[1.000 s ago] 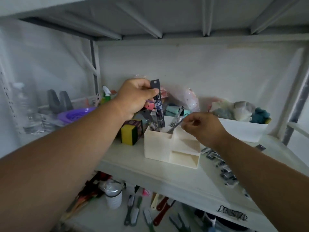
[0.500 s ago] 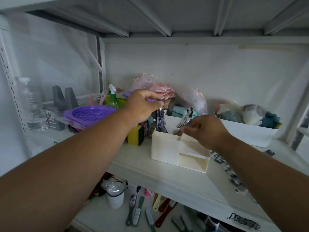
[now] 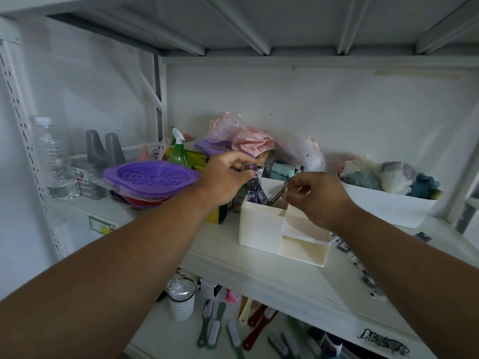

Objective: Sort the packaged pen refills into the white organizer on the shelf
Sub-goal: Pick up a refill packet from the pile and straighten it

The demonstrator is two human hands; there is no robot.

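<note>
The white organizer (image 3: 261,225) stands on the shelf, with tall compartments at the back and a low open drawer slot in front. My left hand (image 3: 225,177) pinches the top of a dark packaged refill (image 3: 253,189) whose lower end sits inside the back left compartment. My right hand (image 3: 315,196) pinches another refill pack (image 3: 281,191) that leans in the middle compartment. More refill packs (image 3: 344,248) lie scattered on the shelf to the right of the organizer.
A white bin (image 3: 388,208) of cloths stands at the right. A purple strainer plate (image 3: 151,177), a green spray bottle (image 3: 178,154) and a yellow-green sponge (image 3: 220,216) crowd the left. Brushes (image 3: 215,325) lie on the lower shelf.
My left hand has lowered its refill pack from above the organizer down into the back left compartment. My right hand has stayed at the leaning pack. The camera has shifted left.
</note>
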